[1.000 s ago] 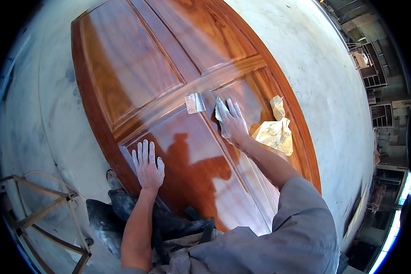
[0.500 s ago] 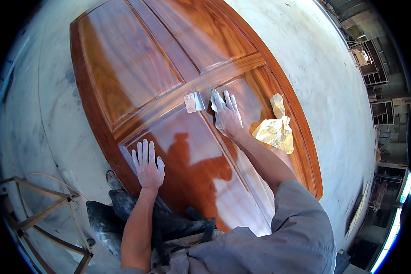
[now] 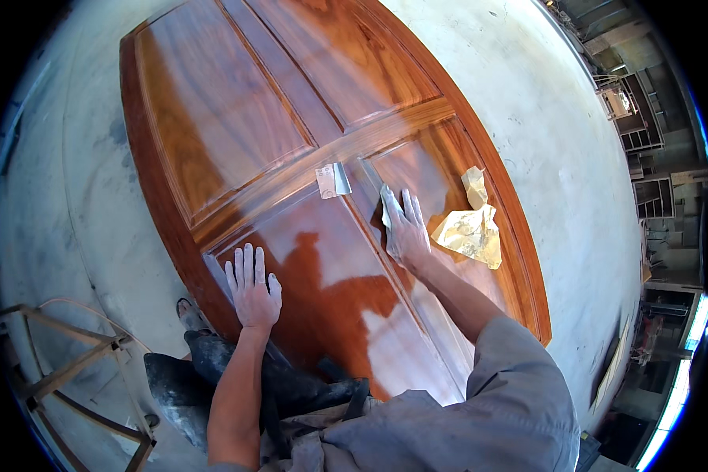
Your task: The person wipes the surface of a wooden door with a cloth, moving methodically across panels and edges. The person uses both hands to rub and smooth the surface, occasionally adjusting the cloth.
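Observation:
A large reddish-brown panelled wooden door (image 3: 228, 118) lies flat beneath my hands, its varnish glossy with whitish dusty patches. My left hand (image 3: 255, 295) rests on the lower left panel, fingers stretched out, holding nothing. Pale dust coats both hands. Along the inner edge of the lower right panel, my right hand (image 3: 407, 234) presses a folded piece of sandpaper (image 3: 385, 206) against the wood; most of the piece is under the fingers. A small folded sheet (image 3: 333, 181), part pinkish and part grey, lies on the door's middle, left of that hand.
Crumpled yellowish paper (image 3: 472, 236) lies on the door right of my right hand, touching a smaller crumpled piece (image 3: 474, 187). An angular frame (image 3: 75, 374) stands on the concrete floor (image 3: 582, 197) at lower left. Shelves and clutter (image 3: 641, 126) line the far right.
My right hand has slid toward me and slightly right with the sandpaper, along the panel edge. My left hand stays in place on the door. The view has shifted slightly.

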`<control>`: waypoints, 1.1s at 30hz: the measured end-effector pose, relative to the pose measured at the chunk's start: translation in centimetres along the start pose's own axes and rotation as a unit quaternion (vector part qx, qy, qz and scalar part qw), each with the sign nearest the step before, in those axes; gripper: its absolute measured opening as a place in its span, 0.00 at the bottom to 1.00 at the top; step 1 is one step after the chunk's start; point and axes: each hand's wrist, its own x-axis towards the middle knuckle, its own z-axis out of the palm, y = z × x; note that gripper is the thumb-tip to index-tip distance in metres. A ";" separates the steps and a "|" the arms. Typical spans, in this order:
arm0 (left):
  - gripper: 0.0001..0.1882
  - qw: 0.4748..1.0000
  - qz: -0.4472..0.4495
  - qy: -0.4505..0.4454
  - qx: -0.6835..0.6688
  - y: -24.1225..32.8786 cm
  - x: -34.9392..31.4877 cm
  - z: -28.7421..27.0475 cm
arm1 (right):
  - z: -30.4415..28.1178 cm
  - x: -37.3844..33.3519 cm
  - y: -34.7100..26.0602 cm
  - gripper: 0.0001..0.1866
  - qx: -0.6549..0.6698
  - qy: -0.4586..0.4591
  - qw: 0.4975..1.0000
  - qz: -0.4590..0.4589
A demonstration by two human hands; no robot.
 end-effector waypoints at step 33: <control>0.36 0.999 0.006 0.040 -0.009 0.0 -0.4 0.9 | -1.6 -24.5 6.1 0.41 -0.006 -0.125 0.992 -0.011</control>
